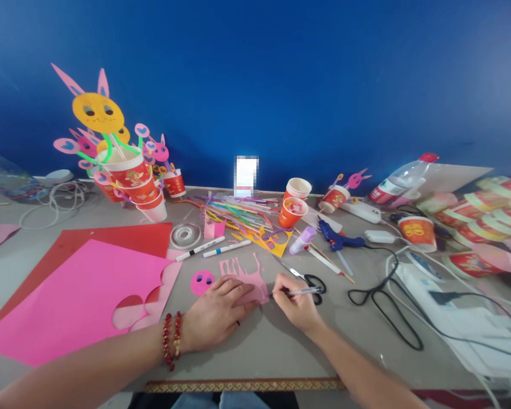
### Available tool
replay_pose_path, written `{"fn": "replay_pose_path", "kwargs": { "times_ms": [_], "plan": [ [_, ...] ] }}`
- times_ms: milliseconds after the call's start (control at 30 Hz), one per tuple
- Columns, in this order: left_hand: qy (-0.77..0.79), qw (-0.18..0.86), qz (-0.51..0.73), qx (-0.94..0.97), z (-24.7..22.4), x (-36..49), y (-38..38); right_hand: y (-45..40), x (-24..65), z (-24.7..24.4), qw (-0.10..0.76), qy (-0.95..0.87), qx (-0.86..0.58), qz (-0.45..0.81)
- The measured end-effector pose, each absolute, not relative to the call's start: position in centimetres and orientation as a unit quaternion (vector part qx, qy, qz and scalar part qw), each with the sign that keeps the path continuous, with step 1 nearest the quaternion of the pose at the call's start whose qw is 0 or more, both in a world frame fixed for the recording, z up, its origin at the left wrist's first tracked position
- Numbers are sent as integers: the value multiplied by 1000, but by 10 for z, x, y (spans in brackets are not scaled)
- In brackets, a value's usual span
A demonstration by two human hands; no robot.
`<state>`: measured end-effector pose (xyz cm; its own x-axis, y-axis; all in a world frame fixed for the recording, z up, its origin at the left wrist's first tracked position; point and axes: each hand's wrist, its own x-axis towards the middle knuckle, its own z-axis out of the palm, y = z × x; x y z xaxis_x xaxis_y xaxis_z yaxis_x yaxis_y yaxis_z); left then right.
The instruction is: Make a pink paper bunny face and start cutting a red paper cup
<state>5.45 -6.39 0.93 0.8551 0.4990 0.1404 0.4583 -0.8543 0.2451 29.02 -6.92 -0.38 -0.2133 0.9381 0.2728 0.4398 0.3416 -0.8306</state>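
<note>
My left hand point(219, 312) lies flat with its fingers spread over a light pink paper scrap point(258, 284), pressing it to the table. The scrap's upper edge has cut-out gaps. My right hand point(296, 301) is closed around a pen point(304, 291), whose tip is at the scrap's right edge. Beside my left hand lies a bright pink paper circle point(202, 282) with two eyes on it. Scissors point(298, 274) with black handles lie just beyond my right hand, partly behind it.
Large pink paper point(89, 295) and red paper point(68, 250) cover the left side. Two markers point(226, 248), tape point(185, 234), pipe cleaners point(242, 213), a glue stick point(303, 240) and paper cups point(293, 212) stand or lie beyond. A glue gun point(336, 236) and cables are on the right.
</note>
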Motion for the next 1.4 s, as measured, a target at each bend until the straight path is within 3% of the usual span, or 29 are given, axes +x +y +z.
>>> {"fn": "replay_pose_path", "kwargs": {
  "times_ms": [633, 867, 1033, 1400],
  "plan": [
    [254, 115, 92, 956, 11, 55, -64, -73, 288, 1, 400, -702, -474, 350],
    [250, 124, 88, 956, 12, 54, -64, -72, 291, -4, 458, -650, -495, 349],
    [241, 122, 100, 958, 10, 54, -63, -72, 289, -4, 401, -701, -483, 339],
    [252, 136, 126, 950, 9, 52, -63, -73, 281, -3, 393, -714, -492, 307]
  ]
}}
